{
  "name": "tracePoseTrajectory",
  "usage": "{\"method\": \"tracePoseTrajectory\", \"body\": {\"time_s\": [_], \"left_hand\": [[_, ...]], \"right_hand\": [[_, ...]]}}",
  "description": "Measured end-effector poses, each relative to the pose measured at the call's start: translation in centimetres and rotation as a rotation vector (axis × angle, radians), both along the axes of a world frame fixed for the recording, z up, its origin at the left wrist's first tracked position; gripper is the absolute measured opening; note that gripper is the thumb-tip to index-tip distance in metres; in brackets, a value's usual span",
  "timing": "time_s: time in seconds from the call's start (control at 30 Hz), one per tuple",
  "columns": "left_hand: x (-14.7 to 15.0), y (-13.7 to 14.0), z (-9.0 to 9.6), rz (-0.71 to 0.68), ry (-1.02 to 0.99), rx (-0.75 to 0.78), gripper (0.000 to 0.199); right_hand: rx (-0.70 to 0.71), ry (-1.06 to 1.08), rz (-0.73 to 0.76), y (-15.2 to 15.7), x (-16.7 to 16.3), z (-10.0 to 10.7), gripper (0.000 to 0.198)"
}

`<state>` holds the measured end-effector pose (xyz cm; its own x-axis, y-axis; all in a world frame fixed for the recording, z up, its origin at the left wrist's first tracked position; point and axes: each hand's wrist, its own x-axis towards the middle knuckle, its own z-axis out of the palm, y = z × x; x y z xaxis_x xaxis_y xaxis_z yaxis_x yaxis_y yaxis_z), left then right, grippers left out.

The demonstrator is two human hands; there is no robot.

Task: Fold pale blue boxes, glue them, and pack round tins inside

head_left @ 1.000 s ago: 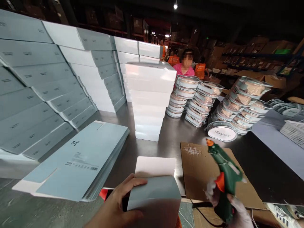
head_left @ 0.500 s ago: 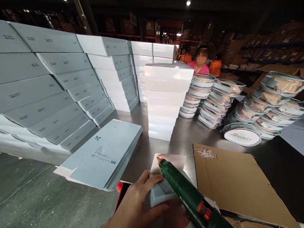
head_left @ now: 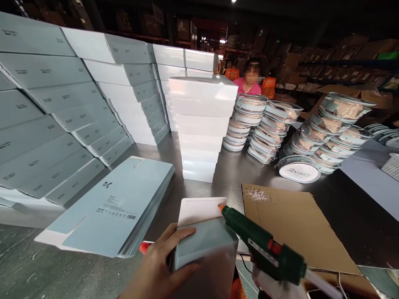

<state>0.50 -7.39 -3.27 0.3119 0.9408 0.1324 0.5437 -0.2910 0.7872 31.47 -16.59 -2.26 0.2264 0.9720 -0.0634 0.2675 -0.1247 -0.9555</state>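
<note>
My left hand [head_left: 168, 257] is wrapped over the left side of a pale blue carton [head_left: 202, 241], thumb and fingers gripping its edge. One white flap [head_left: 199, 209] of that carton lies folded out at its far end. In my right hand [head_left: 271, 282], partly hidden and cut off by the bottom edge, is a green hot glue gun [head_left: 262, 238]. Its orange nozzle sits at the right end of the flap; whether it touches I cannot tell. A clear glue stick sticks out from the back of the gun.
Left of the carton lies a stack of flat printed cartons [head_left: 121, 203]. Behind stands a column of white boxes [head_left: 199, 124], with a wall of boxes [head_left: 68, 112] to the left. Clear oval cases [head_left: 299, 168] and a cardboard sheet [head_left: 289, 228] are on the right. A person [head_left: 249, 81] is beyond.
The nozzle has moved from the flap's left end to its right end. The glue gun now points more sideways, and the view has shifted to the right.
</note>
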Motion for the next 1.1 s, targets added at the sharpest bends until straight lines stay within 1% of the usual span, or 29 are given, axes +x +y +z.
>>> {"method": "tracePoseTrajectory", "body": {"time_s": [0.03,0.07,0.1,0.17,0.2,0.23,0.27,0.33,0.4,0.43,0.47,0.5,0.53,0.57,0.6,0.63,0.67,0.7,0.77,0.8,0.83,0.87,0.9,0.93,0.97,1.03,1.1], "left_hand": [[-0.5,0.2,-0.3,-0.02,-0.044,-0.043,0.06],[-1.0,0.4,-0.5,-0.047,-0.09,-0.085,0.061],[-1.5,0.6,-0.9,-0.078,-0.133,-0.124,0.062],[-2.3,0.9,-1.6,-0.151,-0.188,-0.188,0.065],[-2.5,0.9,-2.0,-0.173,-0.192,-0.209,0.066],[-2.7,1.0,-2.4,-0.182,-0.178,-0.224,0.067],[-2.8,1.0,-2.7,-0.178,-0.154,-0.235,0.068],[-2.8,1.0,-2.9,-0.163,-0.107,-0.257,0.067],[-2.6,1.2,-2.4,-0.176,-0.096,-0.282,0.065],[-2.4,1.3,-2.0,-0.189,-0.101,-0.294,0.064],[-2.3,1.4,-1.6,-0.202,-0.107,-0.307,0.063],[-2.1,1.5,-1.1,-0.217,-0.116,-0.315,0.06],[-1.9,1.6,-0.7,-0.227,-0.133,-0.315,0.058],[-1.7,1.6,-0.5,-0.233,-0.159,-0.311,0.055],[-1.5,1.5,-0.5,-0.232,-0.197,-0.299,0.054],[-1.3,1.4,-0.6,-0.223,-0.248,-0.285,0.052],[-1.0,1.1,-0.9,-0.206,-0.32,-0.269,0.05],[-0.7,0.8,-1.2,-0.179,-0.419,-0.253,0.047],[-0.1,0.2,-2.0,-0.12,-0.666,-0.221,0.043],[0.2,0.0,-2.2,-0.098,-0.778,-0.197,0.043],[0.4,-0.2,-2.4,-0.091,-0.854,-0.173,0.044],[0.6,-0.3,-2.4,-0.097,-0.882,-0.153,0.047],[0.6,-0.2,-2.3,-0.122,-0.86,-0.142,0.049],[0.5,-0.1,-2.1,-0.167,-0.802,-0.135,0.047],[0.4,0.1,-1.9,-0.218,-0.734,-0.13,0.041],[0.0,0.6,-1.4,-0.307,-0.62,-0.134,0.024],[-0.5,1.1,-0.9,-0.344,-0.565,-0.154,0.012]], "right_hand": [[-0.013,0.092,0.017,0.1,0.0,0.4,0.047],[-0.025,0.201,0.014,0.4,0.1,0.8,0.048],[-0.041,0.339,-0.027,0.9,0.6,1.2,0.045],[-0.099,0.614,-0.201,1.8,2.5,1.9,0.037],[-0.154,0.689,-0.303,2.2,3.9,2.1,0.039],[-0.22,0.677,-0.388,2.5,5.5,2.1,0.044],[-0.288,0.602,-0.444,2.6,7.1,2.1,0.047],[-0.39,0.375,-0.494,2.3,9.9,2.0,0.044],[-0.421,0.145,-0.522,1.9,10.8,2.0,0.032],[-0.383,0.05,-0.534,1.8,10.3,2.0,0.029],[-0.32,-0.015,-0.513,1.8,9.1,2.0,0.031],[-0.237,-0.074,-0.458,1.9,7.3,2.0,0.038],[-0.124,-0.064,-0.342,2.2,5.2,1.9,0.055],[-0.058,0.016,-0.14,2.6,3.0,1.7,0.077],[-0.024,0.109,0.077,3.1,0.9,1.3,0.097],[0.01,0.193,0.241,3.5,-0.9,0.9,0.107],[0.033,0.257,0.361,3.8,-2.3,0.3,0.111],[0.058,0.287,0.425,4.1,-3.2,-0.2,0.108],[0.129,0.249,0.45,4.2,-3.9,-1.1,0.088],[0.175,0.179,0.455,4.1,-3.8,-1.4,0.078],[0.241,0.085,0.471,4.1,-3.7,-1.6,0.072],[0.317,-0.021,0.487,4.0,-3.5,-1.5,0.068],[0.396,-0.126,0.5,3.9,-3.4,-1.4,0.067],[0.465,-0.218,0.508,3.9,-3.4,-1.1,0.068],[0.513,-0.288,0.518,3.9,-3.5,-0.9,0.069],[0.548,-0.359,0.525,3.9,-3.7,-0.4,0.068],[0.539,-0.374,0.523,4.0,-3.7,-0.2,0.067]]}}
